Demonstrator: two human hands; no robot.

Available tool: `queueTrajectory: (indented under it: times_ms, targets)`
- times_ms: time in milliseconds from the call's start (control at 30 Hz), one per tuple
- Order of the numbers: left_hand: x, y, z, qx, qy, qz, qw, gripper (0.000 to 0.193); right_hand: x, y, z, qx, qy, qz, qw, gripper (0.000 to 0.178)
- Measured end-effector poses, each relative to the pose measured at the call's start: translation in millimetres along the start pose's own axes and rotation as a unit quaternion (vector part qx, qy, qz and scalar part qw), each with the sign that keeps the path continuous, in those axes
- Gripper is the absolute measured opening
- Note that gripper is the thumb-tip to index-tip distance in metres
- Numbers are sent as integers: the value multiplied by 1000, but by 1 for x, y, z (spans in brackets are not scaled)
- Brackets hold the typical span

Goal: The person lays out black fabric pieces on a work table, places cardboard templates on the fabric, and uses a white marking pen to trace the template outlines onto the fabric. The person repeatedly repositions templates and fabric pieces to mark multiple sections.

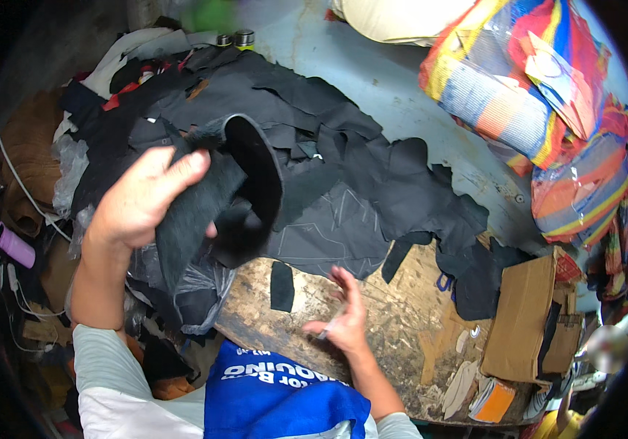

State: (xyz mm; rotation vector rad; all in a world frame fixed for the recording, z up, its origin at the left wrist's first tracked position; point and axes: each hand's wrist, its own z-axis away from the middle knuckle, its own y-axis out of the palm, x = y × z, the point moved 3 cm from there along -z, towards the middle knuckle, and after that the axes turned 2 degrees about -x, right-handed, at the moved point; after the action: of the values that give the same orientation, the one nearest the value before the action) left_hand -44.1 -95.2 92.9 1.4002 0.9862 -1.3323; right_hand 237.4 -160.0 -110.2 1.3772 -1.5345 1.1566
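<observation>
My left hand (146,194) is closed on a curled black piece of leather-like material (208,201), raised over the left end of the bench. The piece bends round in a loop on its right side, and my fingers are mostly hidden behind it. Lower and to the right, my right hand (345,314) hovers over the wooden bench top (394,322) with fingers apart. A thin pale streak shows by its palm, too small to name. Just left of that hand lies a small black strip (282,287). Beyond, a flat black sheet (329,227) carries pale drawn outlines.
A heap of black cut pieces (416,183) covers the back of the bench. An open cardboard box (519,322) stands at the right. Striped woven bags (497,102) hang at upper right. Clear plastic (208,293) sits below my left hand; a purple cylinder (16,245) is far left.
</observation>
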Motion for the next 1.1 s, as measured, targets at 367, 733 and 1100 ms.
queueTrajectory:
  times_ms: [367,733,1100]
  targets:
    - [77,29,17,317,-286,552,716,70,47,-50,13,-1,242,-497,833,48]
    - [175,25,4,332,-313,685,568,90,68,-129,60,-46,113,-358,926,44]
    - [251,21,28,59,-364,91,925,81,29,-139,102,-228,141,327,906,34]
